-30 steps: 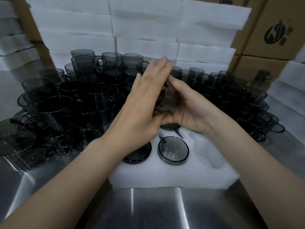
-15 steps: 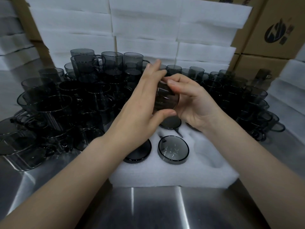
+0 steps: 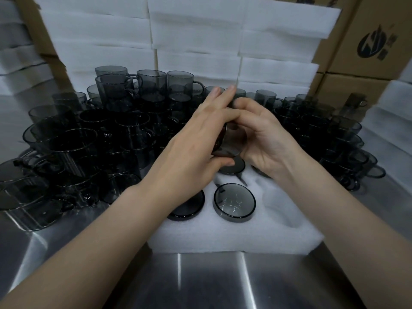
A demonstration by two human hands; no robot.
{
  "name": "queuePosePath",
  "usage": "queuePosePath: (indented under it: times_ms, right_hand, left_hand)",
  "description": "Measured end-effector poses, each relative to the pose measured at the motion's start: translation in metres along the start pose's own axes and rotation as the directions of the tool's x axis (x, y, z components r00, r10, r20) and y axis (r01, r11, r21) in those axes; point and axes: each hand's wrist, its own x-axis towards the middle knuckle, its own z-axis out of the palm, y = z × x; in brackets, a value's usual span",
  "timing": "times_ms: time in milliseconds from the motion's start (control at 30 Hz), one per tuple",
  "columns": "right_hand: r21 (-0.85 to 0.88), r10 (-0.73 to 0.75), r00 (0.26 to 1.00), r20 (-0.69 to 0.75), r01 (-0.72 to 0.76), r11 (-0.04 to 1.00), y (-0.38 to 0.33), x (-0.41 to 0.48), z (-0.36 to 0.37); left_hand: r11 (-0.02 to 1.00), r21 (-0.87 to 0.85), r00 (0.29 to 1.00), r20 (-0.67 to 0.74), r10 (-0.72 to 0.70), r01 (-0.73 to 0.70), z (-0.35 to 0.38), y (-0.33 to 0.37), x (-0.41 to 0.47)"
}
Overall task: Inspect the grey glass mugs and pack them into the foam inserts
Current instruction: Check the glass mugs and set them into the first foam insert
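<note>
- The foam insert (image 3: 223,237) lies just behind the steel worktop's (image 3: 211,282) near edge, with packed mugs (image 3: 234,202) base-up in its pockets.
- The grey glass mug (image 3: 228,142) is held above the insert, its long axis tilted up and away, one round end towards the viewer.
- Left hand (image 3: 196,148): fingers straight along the mug, thumb hooked beneath.
- Right hand (image 3: 265,139): fingers curled round it.
- Loose mugs (image 3: 93,139) crowd the worktop's left and far sides.

A shiny stainless-steel surface (image 3: 211,282) carries a white foam insert block (image 3: 223,237), flanked by crowded transparent grey glass mugs (image 3: 93,139).
</note>
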Motion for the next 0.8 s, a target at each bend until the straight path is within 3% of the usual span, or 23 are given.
queuePosePath:
  times_ms: [400, 600, 800]
  right_hand:
    - [-0.045, 0.1, 0.991, -0.086, -0.104, 0.994, 0.0048, 0.0045, 0.0026]
    - [-0.001, 0.085, 0.994, 0.067, -0.085, 0.996, 0.0028, 0.0015, 0.0052]
    - [-0.048, 0.088, 0.97, 0.228, -0.079, 0.996, 0.0002, -0.0031, 0.0016]
  left_hand:
    - [0.996, 0.083, 0.992, 0.118, 0.035, -0.045, 0.0028, 0.0033, 0.0007]
    - [0.996, 0.008, 0.995, -0.05, -0.085, 0.085, 0.0024, 0.0013, -0.0015]
    - [0.947, -0.202, 0.922, -0.247, -0.297, 0.251, -0.0003, 0.0006, -0.0041]
